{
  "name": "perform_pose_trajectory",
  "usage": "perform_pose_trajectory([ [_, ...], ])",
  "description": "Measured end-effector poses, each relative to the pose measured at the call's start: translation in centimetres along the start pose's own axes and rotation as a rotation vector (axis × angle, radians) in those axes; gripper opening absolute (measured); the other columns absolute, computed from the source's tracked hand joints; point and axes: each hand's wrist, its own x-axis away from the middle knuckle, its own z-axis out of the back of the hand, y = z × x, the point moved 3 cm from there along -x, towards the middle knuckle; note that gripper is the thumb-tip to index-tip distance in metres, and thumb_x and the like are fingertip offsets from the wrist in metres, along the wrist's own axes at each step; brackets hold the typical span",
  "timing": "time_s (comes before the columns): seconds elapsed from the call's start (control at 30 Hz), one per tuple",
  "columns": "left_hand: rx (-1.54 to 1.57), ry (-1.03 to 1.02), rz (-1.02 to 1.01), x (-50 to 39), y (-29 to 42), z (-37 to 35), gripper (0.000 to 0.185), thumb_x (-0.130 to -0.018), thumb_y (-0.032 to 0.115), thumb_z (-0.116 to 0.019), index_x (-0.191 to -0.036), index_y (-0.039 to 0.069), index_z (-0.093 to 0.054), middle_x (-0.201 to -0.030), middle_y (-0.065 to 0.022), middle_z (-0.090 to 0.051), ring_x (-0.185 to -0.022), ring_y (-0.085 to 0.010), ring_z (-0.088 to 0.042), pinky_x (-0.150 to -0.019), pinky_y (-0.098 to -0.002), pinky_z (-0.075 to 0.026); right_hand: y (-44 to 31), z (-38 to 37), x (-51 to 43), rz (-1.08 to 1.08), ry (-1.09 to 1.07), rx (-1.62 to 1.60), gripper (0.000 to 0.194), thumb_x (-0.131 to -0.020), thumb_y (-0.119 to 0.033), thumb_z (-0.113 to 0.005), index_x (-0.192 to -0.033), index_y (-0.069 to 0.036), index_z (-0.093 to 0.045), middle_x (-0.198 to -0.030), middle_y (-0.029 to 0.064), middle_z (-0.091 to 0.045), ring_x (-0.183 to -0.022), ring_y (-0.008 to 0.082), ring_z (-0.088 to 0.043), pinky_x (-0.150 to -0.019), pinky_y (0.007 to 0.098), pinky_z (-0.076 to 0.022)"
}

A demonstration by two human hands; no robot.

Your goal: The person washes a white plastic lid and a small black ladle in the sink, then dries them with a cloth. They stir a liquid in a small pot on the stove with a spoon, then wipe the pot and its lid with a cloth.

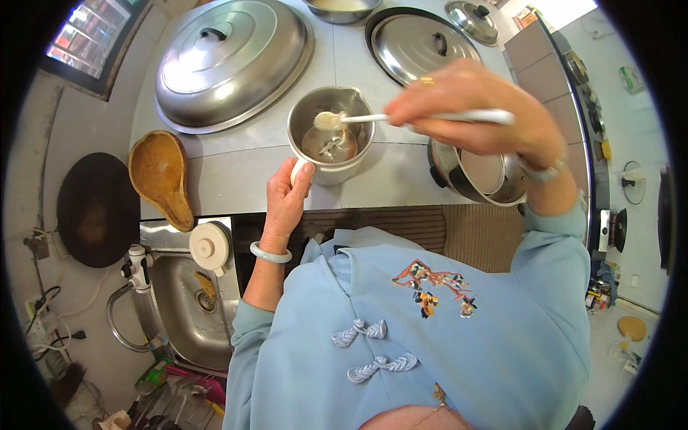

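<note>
My left hand (290, 193) is closed around the handle of a metal-lined jug (299, 129) with a pouring lip, standing on the grey tiled counter. A blender-like blade sits at the bottom of the jug, in what looks like a little liquid. Above and to the right, my right hand (457, 107), slightly blurred, grips a white-handled brush (365, 118). The brush's pale bristle head hangs over the jug's opening. Behind my right hand, partly hidden by it, stands a metal pot (457, 180) with a round vessel inside. A white lid (209, 247) rests on the sink's edge.
A large domed steel lid (231, 64) lies at the back left, a gourd ladle (156, 166) at the left edge. Behind are a metal bowl (344, 9), a lidded pan (400, 43) and a smaller lid (473, 24). The steel sink (188, 322) and faucet (140, 269) lie lower left.
</note>
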Motion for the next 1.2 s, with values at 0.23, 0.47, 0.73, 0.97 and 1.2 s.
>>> perform_pose_trajectory([
  [0.23, 0.004, 0.004, 0.022, 0.1, 0.0, 0.0, 0.031, -0.105, 0.032, -0.062, -0.092, 0.004, -0.063, -0.07, 0.0056, -0.051, -0.063, -0.0045, -0.044, -0.055, -0.0239, -0.036, 5.5, -9.6, -4.1, -0.27, -0.297, 0.054, 0.021, -0.085, -0.011, -0.058, -0.085, 0.003, -0.074, -0.071, 0.0184, -0.069, -0.065, 0.0363, -0.063, -0.07, 0.0422, -0.0553],
  [0.47, 0.002, 0.006, 0.007, 0.0, 0.0, -0.1, 0.032, -0.105, 0.033, -0.062, -0.093, 0.004, -0.063, -0.071, 0.0048, -0.052, -0.063, -0.0047, -0.045, -0.056, -0.0238, -0.037, 5.3, -8.4, -5.5, -0.504, -0.13, -0.655, 0.028, -0.087, -0.015, -0.058, -0.098, 0.004, -0.075, -0.081, 0.0155, -0.074, -0.071, 0.0229, -0.071, -0.069, 0.0346, -0.0561],
  [0.73, -0.016, 0.011, 0.016, 0.2, 0.2, -0.1, 0.031, -0.105, 0.033, -0.062, -0.095, 0.003, -0.064, -0.073, 0.0038, -0.056, -0.064, -0.0048, -0.047, -0.057, -0.0232, -0.039, 7.1, -8.7, -4.1, -0.588, -0.227, -0.125, 0.028, -0.087, -0.015, -0.057, -0.095, 0.005, -0.076, -0.081, 0.018, -0.074, -0.073, 0.0275, -0.07, -0.072, 0.0378, -0.0556],
  [0.97, -0.036, -0.002, 0.036, 0.1, 0.6, -0.1, 0.03, -0.105, 0.032, -0.061, -0.096, 0.003, -0.064, -0.073, 0.0041, -0.055, -0.065, -0.0049, -0.047, -0.057, -0.0234, -0.039, 6.0, -8.1, -4.3, -0.501, -0.036, -0.713, 0.027, -0.089, -0.015, -0.06, -0.101, 0.005, -0.074, -0.082, 0.0119, -0.075, -0.073, 0.0195, -0.07, -0.072, 0.0353, -0.0555],
  [1.2, -0.008, -0.008, 0.048, 0.2, 0.2, -0.1, 0.03, -0.106, 0.031, -0.061, -0.094, 0.004, -0.062, -0.072, 0.0045, -0.053, -0.064, -0.0049, -0.045, -0.056, -0.0238, -0.038, 6.6, -8.6, -3.9, -0.246, 0.01, -0.112, 0.02, -0.081, -0.011, -0.058, -0.077, 0.006, -0.068, -0.064, 0.0229, -0.061, -0.058, 0.0353, -0.061, -0.059, 0.0384, -0.0519],
])
